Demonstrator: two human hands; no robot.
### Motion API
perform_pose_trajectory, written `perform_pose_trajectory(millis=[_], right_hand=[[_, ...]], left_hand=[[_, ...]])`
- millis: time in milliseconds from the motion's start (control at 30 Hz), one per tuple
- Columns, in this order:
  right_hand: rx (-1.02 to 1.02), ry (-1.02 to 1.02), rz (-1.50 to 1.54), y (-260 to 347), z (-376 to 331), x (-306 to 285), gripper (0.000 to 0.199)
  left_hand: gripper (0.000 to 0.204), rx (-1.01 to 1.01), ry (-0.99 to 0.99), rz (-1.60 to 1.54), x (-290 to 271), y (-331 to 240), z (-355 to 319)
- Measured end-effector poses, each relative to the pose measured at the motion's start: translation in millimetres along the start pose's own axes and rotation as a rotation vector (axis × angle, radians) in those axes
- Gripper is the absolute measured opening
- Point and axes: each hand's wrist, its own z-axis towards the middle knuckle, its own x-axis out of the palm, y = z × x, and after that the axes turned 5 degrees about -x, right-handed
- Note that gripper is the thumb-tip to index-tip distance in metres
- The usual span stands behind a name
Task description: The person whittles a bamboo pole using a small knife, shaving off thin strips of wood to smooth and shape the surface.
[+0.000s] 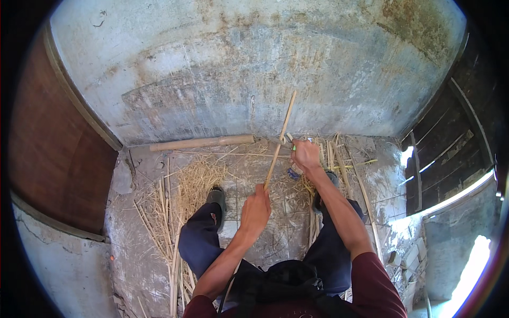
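My left hand (255,209) grips the near end of a long thin bamboo strip (283,127) that slants up and away toward the wall. My right hand (306,155) is closed around a knife with a green handle (291,141), its blade set against the strip about halfway along. Both forearms reach forward over my knees, which are in dark blue trousers. Pale shavings lie on the floor beneath the hands.
A thick wooden pole (196,143) lies along the foot of the stained concrete wall (254,69). Piles of split bamboo strips and shavings (169,206) lie left of my feet, more strips (344,164) to the right. A brown door panel (53,148) stands left, dark planks (450,143) right.
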Motion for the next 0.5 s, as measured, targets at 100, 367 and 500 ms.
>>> perform_pose_trajectory(millis=[100, 367, 500], right_hand=[[-0.016, -0.032, -0.039, 2.6, -2.2, 4.9, 0.017], [0.092, -0.032, -0.091, -26.1, 12.9, 0.1, 0.017], [0.194, -0.022, -0.113, -43.6, 12.1, 0.4, 0.020]], left_hand=[[0.019, -0.030, 0.042, 0.024, -3.9, 3.5, -1.8], [0.018, 0.001, 0.062, 0.012, -4.4, 9.8, -16.6], [0.018, -0.007, 0.104, 0.051, -3.4, 13.5, -25.6]])
